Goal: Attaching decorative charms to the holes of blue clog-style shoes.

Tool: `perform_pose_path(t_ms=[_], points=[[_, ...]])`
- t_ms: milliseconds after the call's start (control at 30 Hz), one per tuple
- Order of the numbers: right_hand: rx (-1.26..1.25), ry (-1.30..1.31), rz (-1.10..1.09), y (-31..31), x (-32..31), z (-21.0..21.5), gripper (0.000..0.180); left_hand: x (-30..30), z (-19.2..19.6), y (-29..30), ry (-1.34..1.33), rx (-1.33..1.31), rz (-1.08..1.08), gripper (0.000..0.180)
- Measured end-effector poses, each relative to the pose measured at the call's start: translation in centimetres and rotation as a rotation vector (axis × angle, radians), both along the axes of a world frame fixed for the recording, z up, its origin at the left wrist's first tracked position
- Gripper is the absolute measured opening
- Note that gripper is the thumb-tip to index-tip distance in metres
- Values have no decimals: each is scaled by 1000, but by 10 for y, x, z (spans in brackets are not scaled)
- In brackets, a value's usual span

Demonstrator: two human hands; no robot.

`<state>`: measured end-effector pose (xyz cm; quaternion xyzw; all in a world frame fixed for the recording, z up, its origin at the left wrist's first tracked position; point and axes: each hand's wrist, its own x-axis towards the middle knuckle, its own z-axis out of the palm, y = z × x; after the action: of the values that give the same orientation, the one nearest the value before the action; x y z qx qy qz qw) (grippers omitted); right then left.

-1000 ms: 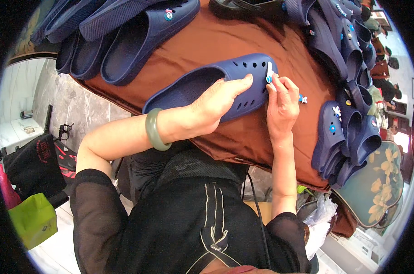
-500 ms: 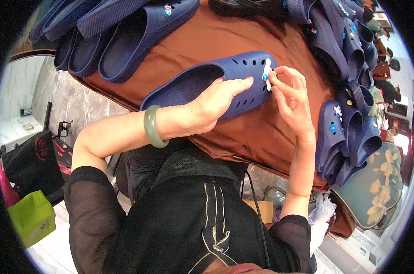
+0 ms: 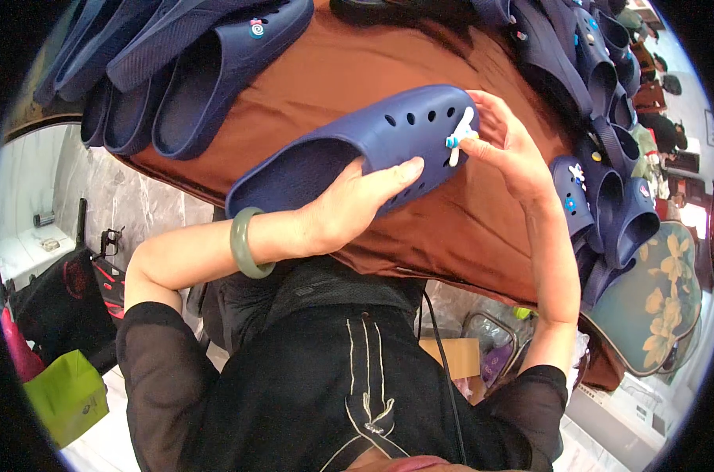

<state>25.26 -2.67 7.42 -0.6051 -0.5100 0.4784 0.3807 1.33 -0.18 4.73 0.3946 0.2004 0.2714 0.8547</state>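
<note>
A navy blue clog (image 3: 404,126) with round and oval vent holes is held above the brown cloth, tilted with its toe to the right. My left hand (image 3: 349,200) is closed round its near side, thumb lying across the upper. At the toe, a white shoe charm (image 3: 465,122) with blue and yellow parts sits over the holes. My right hand (image 3: 510,153) is wrapped round the toe end. Its thumb presses on the charm, and its other fingers go behind the toe, partly hidden.
Several navy clogs (image 3: 207,90) stand at the far left of the brown cloth (image 3: 420,252), one with a swirl charm. More charm-decorated clogs (image 3: 601,181) are piled along the right. A flowered chair back (image 3: 656,299) stands beyond them. A green bag (image 3: 70,393) lies low at the left.
The clog has tilted, its toe now raised more, and shifted slightly left. My right hand has gone from pinching at the charm to gripping the toe with the thumb pressing the charm.
</note>
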Motion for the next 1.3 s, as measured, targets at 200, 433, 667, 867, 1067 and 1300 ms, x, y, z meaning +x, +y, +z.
perform_pose_path(t_ms=[200, 433, 667, 867, 1067, 1300], points=[[-71, 8, 49, -6, -9, 8, 67, -1, -3, -3, 10, 66, -52, 42], [-67, -54, -59, -16, -22, -5, 59, -2, -9, -7, 9, 32, -92, 42], [-107, 16, 130, -12, -4, 8, 67, 0, -2, 16, -334, -532, -140, 51], [257, -459, 247, -13, 4, 20, 55, 1, -16, 14, -342, -392, -182, 53], [306, -503, 486, 7, 5, 33, 37, -2, -7, 7, -295, -246, -226, 50], [-216, -40, 213, -8, -5, 20, 76, -5, -1, 5, 26, -179, -355, 49]])
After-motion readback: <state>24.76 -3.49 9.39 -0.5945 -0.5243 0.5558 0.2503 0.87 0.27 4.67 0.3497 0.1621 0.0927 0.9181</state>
